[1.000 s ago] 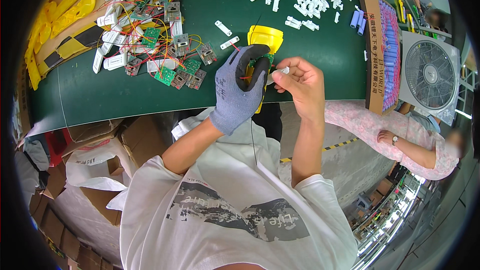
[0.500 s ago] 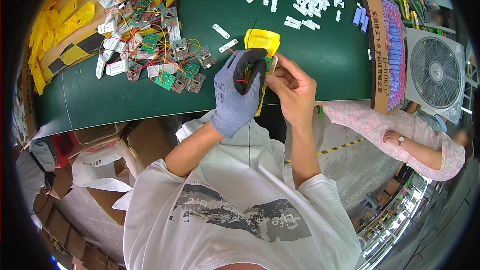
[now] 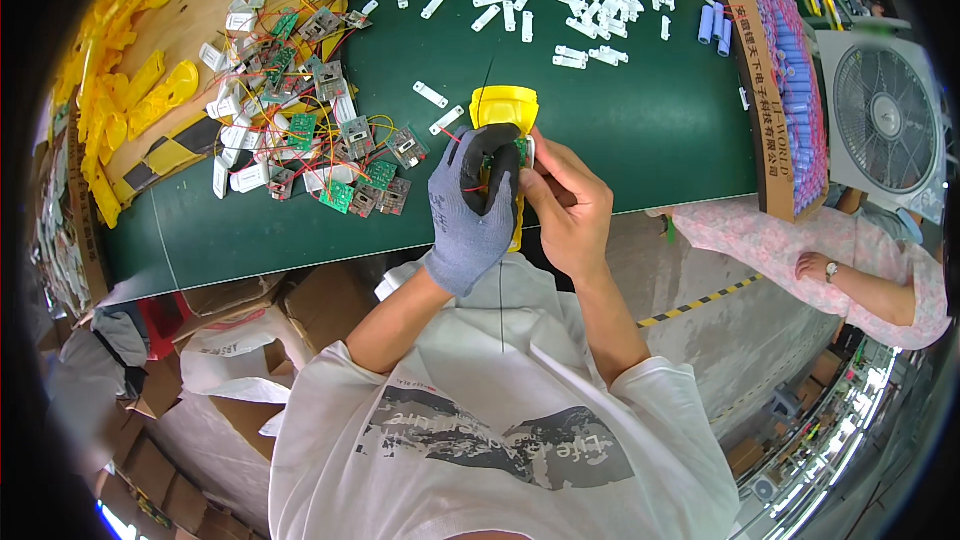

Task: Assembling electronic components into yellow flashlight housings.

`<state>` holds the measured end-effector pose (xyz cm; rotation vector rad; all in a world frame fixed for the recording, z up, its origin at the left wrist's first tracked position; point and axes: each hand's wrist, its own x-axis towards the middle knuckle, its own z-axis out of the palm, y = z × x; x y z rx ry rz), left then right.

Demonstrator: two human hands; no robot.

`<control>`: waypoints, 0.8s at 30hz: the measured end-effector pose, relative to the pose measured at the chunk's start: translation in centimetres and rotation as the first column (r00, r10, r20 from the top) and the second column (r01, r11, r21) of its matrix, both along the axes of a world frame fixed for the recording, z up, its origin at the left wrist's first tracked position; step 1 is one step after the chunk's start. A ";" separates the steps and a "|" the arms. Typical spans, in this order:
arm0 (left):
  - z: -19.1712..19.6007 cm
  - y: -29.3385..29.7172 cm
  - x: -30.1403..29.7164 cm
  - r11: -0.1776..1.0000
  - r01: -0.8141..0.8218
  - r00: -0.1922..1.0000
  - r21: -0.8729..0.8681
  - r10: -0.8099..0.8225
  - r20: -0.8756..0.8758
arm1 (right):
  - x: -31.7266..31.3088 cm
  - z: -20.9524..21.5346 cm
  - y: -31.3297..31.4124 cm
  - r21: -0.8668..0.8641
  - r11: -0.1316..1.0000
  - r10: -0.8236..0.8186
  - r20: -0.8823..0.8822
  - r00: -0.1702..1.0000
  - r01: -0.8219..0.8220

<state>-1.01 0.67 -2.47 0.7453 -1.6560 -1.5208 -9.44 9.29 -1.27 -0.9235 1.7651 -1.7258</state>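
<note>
My left hand (image 3: 470, 210), in a grey-blue glove with black fingertips, is closed around a yellow plastic housing (image 3: 504, 102). The housing's wide end points away from me, and its narrow end shows below the glove. A bit of green circuit board (image 3: 522, 146) peeks out at the housing's right side. There my bare right hand (image 3: 572, 205) pinches a small white piece (image 3: 530, 153) between thumb and fingers, against the board. Red wire shows by the glove. Much of the housing's inside is hidden by my fingers.
Wired circuit boards and white cases (image 3: 300, 130) lie heaped to the left, beside yellow shells (image 3: 150, 90). Small white plastic strips (image 3: 600, 0) are scattered at the far side. A carton of cylindrical battery cells (image 3: 755, 90) and a fan (image 3: 885, 115) stand right, near another person's arm (image 3: 870, 290).
The whole view has shifted slightly, so my hands and the housing sit a little lower in the picture. Both hands keep their grip, with the right fingers still at the housing's side.
</note>
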 end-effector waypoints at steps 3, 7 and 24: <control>-0.2 0.0 0.1 0.999 0.013 1.000 -0.031 -0.013 0.010 | 0.4 -0.4 0.1 -0.025 0.998 -0.059 0.112 0.992 0.062; -0.4 0.1 0.2 1.000 0.017 1.000 -0.022 -0.017 0.008 | 0.5 -0.6 0.1 -0.065 0.995 -0.069 0.173 0.982 0.081; 0.5 -0.1 -0.8 0.972 0.052 0.998 -0.230 -0.042 0.051 | -1.3 -0.2 0.5 -0.093 0.994 -0.095 -0.359 0.928 0.065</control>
